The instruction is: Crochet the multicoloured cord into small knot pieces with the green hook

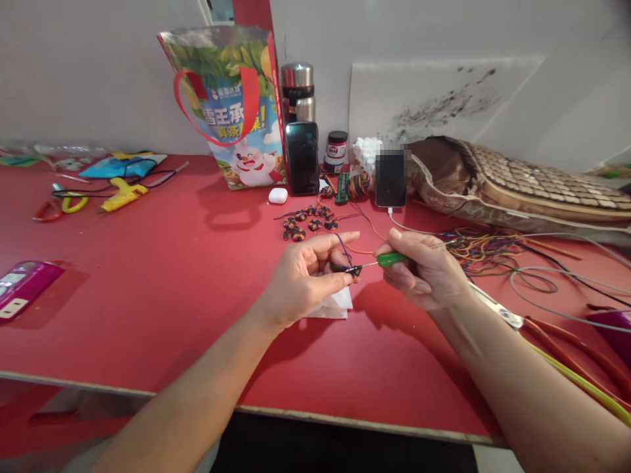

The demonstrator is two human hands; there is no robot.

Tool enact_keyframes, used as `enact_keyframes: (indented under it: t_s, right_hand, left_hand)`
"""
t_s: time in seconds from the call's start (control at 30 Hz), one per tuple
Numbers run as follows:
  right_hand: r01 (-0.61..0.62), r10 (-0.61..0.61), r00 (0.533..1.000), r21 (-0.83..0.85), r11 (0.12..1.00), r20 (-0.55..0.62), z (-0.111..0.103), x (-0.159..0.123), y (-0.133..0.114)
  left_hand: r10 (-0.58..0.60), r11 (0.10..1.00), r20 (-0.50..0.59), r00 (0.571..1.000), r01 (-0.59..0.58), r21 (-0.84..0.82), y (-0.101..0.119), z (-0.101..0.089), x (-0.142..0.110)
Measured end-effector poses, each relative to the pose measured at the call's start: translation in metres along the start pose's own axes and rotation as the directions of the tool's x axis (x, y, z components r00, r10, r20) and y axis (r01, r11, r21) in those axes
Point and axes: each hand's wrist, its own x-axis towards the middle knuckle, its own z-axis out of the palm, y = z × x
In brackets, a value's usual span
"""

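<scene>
Between the thumb and fingers of my left hand [310, 269] is a small dark piece of knotted cord [353, 270], with a purple cord [344, 246] looping up from it. My right hand [424, 269] grips the green handle [391, 259] of a thin metal hook or awl. Its tip reaches left to the knotted piece and seems to touch it; whether it passes through I cannot tell. Under my left hand lies a white paper [338, 303]. Several finished-looking multicoloured knots [314, 217] lie just beyond on the red table [197, 295].
Behind stand a gift bag [241, 125], a flask [298, 92], a black phone [302, 157] and a jar [336, 151]. Loose cords [486, 253] and red-handled scissors [562, 335] lie right, before a brown cushion [517, 177]. A yellow glue gun [123, 194] lies left.
</scene>
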Motion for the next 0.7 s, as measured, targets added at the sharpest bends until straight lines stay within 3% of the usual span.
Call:
enact_keyframes:
  t_s: [0.7]
  right_hand:
    - [0.032,-0.059,0.990,-0.204,0.978,-0.128,0.004,-0.006,-0.017]
  left_hand:
    - [0.013,0.976,-0.017,1.000,-0.009,0.216,-0.004,-0.001,0.004]
